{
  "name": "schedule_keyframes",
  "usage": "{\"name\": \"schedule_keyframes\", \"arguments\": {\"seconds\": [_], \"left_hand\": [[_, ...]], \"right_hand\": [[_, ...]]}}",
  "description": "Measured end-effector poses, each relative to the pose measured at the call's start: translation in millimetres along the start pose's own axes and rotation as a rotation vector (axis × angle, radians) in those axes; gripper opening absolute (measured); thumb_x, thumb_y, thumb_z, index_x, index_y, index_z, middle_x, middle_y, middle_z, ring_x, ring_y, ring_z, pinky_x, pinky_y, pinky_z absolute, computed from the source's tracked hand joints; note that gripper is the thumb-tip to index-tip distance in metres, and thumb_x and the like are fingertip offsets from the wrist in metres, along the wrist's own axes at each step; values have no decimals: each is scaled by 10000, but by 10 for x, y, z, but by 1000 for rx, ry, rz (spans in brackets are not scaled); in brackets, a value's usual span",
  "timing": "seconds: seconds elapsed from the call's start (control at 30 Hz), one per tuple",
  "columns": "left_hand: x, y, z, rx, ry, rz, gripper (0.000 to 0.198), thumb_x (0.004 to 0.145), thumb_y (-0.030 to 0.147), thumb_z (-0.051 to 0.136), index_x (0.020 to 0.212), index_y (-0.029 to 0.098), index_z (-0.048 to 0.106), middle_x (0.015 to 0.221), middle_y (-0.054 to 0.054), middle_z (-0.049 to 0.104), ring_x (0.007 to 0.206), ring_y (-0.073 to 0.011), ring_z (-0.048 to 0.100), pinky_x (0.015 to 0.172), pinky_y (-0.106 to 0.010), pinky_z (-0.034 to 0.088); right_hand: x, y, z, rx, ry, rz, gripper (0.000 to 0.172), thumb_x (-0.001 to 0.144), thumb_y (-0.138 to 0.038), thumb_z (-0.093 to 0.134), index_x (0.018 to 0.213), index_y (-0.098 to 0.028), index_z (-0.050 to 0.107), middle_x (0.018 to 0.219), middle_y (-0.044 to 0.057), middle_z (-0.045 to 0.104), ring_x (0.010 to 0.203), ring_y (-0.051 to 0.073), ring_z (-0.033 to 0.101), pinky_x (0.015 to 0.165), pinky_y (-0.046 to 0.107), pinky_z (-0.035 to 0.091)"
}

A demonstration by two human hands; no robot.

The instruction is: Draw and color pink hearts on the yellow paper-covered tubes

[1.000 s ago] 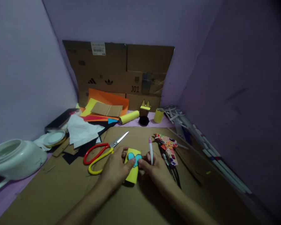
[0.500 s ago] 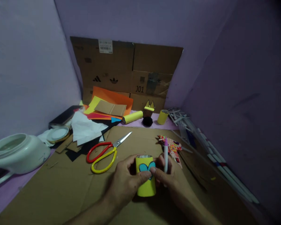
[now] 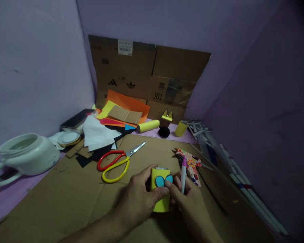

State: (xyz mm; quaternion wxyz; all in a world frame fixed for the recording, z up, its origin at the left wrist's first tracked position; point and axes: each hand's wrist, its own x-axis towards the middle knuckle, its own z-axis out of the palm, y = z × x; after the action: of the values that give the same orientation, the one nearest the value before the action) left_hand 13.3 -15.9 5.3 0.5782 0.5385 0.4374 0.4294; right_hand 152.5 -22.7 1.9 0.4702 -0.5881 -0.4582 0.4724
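Observation:
My left hand is closed around a short yellow paper-covered tube, standing upright, with the thumb across its front. On that front lies a blue paper heart with a black outline; its lower part is hidden under my thumbs. My right hand grips a white marker with a purple cap, pointing up. Its thumb also presses on the heart's right lobe. Left of the hands, scissors with one red and one yellow handle lie on the cardboard.
A white teapot-like pot stands at the left. Coloured paper, white tissue and a jar lid lie farther back. Another yellow tube, a yellow roll and a black pompom are behind. Several markers line the right.
The view has shifted slightly, so the scene sits farther right. Both hands still hold the tube and marker; my left thumb lies a little lower across the heart.

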Motion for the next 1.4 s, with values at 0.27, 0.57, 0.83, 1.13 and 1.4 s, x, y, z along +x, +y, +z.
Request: {"name": "schedule_keyframes", "arguments": {"seconds": [0.27, 0.57, 0.83, 1.13, 1.4], "left_hand": [[-31, 110, -15, 56, 19, 16, 398, 751, 320, 637, 1096, 123, 612, 972, -84, 690, 883, -224, 617, 768, -267, 478], [-15, 71, -12, 95, 59, 21, 344, 721, 310, 660, 1018, 138, 634, 864, -51, 679, 787, -189, 590, 710, -246, 464], [-16, 69, -17, 113, 12, 24, 348, 753, 281, 628, 1066, 135, 583, 890, -40, 645, 798, -172, 569, 718, -231, 454], [-12, 47, -10, 71, -4, 18, 314, 785, 310, 593, 1043, 131, 580, 878, -48, 642, 796, -174, 567, 724, -248, 455], [-11, 78, -14, 74, 5, 9, 294, 782, 297, 594, 1018, 123, 584, 878, -60, 642, 797, -182, 570, 723, -258, 458]], "right_hand": [[-28, -3, -14, 31, 59, -105, 273, 659, -385, 691, 808, -167, 619, 539, -59, 467, 385, 68, 338, 368, 201, 296], [22, -6, -67, 111, 65, -58, 351, 602, -391, 759, 580, -185, 475, 562, -27, 529, 393, 84, 441, 365, 207, 385], [-25, 5, -32, 78, 113, -68, 345, 631, -393, 737, 557, -198, 463, 547, -22, 525, 443, 115, 496, 402, 217, 432], [-25, 41, -52, 35, 118, -174, 457, 658, -341, 729, 528, -223, 306, 632, 17, 564, 517, 122, 497, 451, 220, 443], [-47, -17, -57, 5, 100, -221, 424, 653, -298, 717, 534, -222, 317, 618, 4, 554, 506, 122, 498, 461, 231, 448]]}}
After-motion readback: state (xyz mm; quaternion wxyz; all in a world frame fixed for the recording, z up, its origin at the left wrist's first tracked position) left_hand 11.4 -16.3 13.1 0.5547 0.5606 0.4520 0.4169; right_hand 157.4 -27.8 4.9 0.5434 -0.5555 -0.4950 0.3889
